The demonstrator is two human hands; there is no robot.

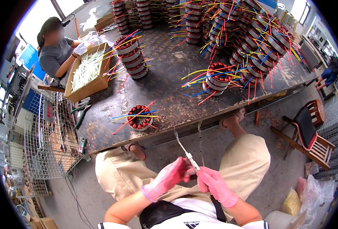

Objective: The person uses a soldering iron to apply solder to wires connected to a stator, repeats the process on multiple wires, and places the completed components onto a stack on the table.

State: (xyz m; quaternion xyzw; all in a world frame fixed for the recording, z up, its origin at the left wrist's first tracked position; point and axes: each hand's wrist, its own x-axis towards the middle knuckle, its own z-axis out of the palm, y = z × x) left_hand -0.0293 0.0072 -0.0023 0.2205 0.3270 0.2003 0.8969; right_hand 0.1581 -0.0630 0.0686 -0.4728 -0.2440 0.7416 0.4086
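My right hand (216, 185), in a pink glove, is closed round the lower end of a slim tool with a white body and a thin metal shaft (183, 147). The shaft points up and left toward the table edge. Right beside the tool is my left hand (172, 177), also pink-gloved. Its fingers are curled and somewhat blurred; whether they touch the tool I cannot make out. Beyond the shaft, near the table's front edge, lies a single motor stator (139, 117) with red windings and red, blue and yellow leads.
Stacks of stators (132, 61) stand on the dark worktable (165, 91), with more at back right. A cardboard box (87, 72) of white sleeves and green-handled pliers (80, 114) are at left. A person (56, 49) sits behind the box. A wooden chair (306, 129) stands right.
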